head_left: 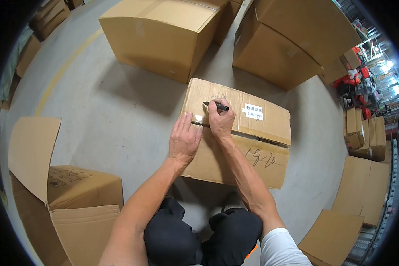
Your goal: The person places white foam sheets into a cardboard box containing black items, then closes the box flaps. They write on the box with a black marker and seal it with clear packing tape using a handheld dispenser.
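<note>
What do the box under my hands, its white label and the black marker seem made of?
Box: cardboard, probably corrugated; matte brown, creased, with worn edges. White label: likely paper; flat, with dark print. Black marker: probably plastic, judging by its smooth dark barrel, though your right hand hides part.

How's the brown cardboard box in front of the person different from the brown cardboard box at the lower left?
The brown cardboard box in front has its top flaps folded down, but the brown cardboard box at lower left has wide flaps sticking out. The front box has a white rectangular paper label on top; I see no white label on the lower-left box. Both are brown cardboard.
</note>
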`<state>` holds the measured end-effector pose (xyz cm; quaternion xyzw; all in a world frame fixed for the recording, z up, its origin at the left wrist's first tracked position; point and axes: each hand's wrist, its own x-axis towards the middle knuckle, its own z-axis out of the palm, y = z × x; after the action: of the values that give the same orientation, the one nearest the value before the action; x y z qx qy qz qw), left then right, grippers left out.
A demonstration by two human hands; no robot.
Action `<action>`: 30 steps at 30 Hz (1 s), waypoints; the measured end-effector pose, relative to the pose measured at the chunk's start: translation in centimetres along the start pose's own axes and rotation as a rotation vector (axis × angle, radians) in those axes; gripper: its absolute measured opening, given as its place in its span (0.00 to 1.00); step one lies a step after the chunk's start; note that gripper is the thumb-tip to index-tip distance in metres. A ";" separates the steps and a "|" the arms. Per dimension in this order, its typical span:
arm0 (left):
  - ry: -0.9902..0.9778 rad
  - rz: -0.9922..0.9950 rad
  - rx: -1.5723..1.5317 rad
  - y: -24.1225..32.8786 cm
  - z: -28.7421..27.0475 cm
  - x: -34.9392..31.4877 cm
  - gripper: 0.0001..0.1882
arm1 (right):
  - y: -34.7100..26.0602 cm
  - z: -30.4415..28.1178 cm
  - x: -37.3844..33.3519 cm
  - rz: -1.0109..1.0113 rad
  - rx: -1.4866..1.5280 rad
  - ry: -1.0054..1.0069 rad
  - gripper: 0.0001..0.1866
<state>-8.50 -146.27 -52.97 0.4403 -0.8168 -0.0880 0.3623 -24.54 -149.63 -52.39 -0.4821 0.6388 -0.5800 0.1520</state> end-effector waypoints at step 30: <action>0.004 0.004 0.017 0.0 0.3 0.0 0.16 | 0.0 -1.8 -0.3 0.067 0.025 0.070 0.10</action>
<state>-8.67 -146.31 -53.16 0.4418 -0.8178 -0.0795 0.3602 -25.72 -148.32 -52.00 -0.4382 0.6523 -0.5988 0.1548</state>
